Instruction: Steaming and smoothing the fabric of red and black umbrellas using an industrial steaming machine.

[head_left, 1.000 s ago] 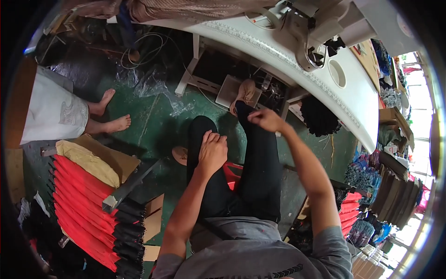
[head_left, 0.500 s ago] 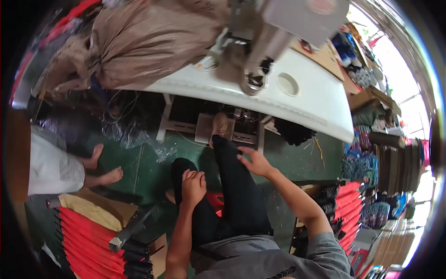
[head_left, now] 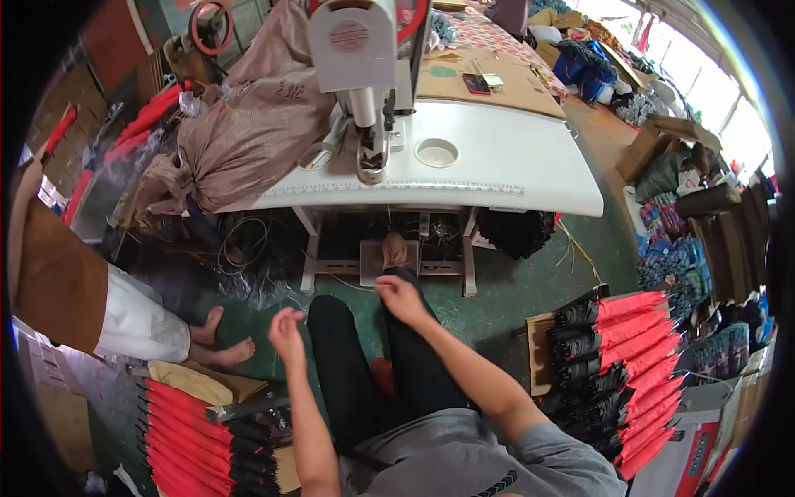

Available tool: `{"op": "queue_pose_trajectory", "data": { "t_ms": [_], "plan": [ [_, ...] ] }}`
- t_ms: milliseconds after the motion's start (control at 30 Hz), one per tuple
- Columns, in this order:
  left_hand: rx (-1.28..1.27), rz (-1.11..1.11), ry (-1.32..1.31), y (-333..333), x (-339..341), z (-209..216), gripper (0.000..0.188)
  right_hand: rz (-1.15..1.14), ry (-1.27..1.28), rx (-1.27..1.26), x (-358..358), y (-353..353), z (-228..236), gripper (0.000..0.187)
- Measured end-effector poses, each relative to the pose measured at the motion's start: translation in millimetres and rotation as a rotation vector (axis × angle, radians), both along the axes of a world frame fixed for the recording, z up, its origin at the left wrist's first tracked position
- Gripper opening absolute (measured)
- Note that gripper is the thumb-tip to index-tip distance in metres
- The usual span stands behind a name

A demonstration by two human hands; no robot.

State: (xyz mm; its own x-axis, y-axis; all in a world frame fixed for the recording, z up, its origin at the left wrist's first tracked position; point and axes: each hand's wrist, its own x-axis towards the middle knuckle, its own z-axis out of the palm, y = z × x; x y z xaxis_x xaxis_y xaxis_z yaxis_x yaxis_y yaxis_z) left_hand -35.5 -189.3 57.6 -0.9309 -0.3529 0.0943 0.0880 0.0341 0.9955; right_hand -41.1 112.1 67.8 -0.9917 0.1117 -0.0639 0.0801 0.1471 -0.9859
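Note:
My left hand is raised beside my left knee, its fingers partly bent and apart, with nothing seen in them. Over my right knee hovers my right hand, fingers curled in and nothing visible inside. Ahead of both hands stands a white work table with a ruler strip along its near edge. A grey sewing machine rises from it, its narrow arm end above the tabletop. My right foot rests on the pedal plate below. A round cup-like recess sits right of the machine.
A large brown woven sack leans on the table's left. Red-and-black bundles like folded umbrellas are stacked at lower left and right. A person's bare feet stand at left. A black bundle hangs under the table.
My view has shifted, showing more of the tabletop and machine. My left hand has lifted off my left thigh and moved left; my right hand has moved left and its fingers have curled.

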Motion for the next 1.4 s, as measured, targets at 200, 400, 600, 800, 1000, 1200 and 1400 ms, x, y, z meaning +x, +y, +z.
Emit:
{"op": "queue_pose_trajectory", "data": {
  "t_ms": [200, 400, 600, 800, 1000, 1200, 1400],
  "plan": [
    [0.409, -0.549, -0.334, 89.1, -117.4, 51.3, 0.03, -0.203, -0.567, -0.253, -27.6, -31.0, -155.3, 0.053],
    [0.384, -0.871, -0.469, 55.7, -72.3, 101.2, 0.038, -0.19, -0.372, -0.253, 40.5, -118.1, -95.0, 0.046],
    [0.405, -0.925, -0.557, 73.0, -52.6, 134.9, 0.045, -0.243, -0.381, -0.125, 23.0, -77.7, -93.0, 0.04],
    [0.352, -0.792, -0.521, 69.5, -34.5, 144.3, 0.048, -0.201, -0.738, -0.618, 36.6, -64.6, -72.7, 0.034],
    [0.382, -0.797, -0.511, 36.6, -38.0, 125.2, 0.048, -0.09, -0.722, -0.594, 45.1, -71.9, -73.0, 0.036],
    [0.468, -0.838, -0.465, 49.5, -29.6, 130.0, 0.048, -0.154, -0.433, -0.465, 46.4, -77.9, -112.1, 0.037],
    [0.616, -0.895, -0.508, 26.9, -32.9, 122.9, 0.048, -0.12, -0.343, -0.014, 40.6, -95.1, -118.6, 0.037]
  ]
}}
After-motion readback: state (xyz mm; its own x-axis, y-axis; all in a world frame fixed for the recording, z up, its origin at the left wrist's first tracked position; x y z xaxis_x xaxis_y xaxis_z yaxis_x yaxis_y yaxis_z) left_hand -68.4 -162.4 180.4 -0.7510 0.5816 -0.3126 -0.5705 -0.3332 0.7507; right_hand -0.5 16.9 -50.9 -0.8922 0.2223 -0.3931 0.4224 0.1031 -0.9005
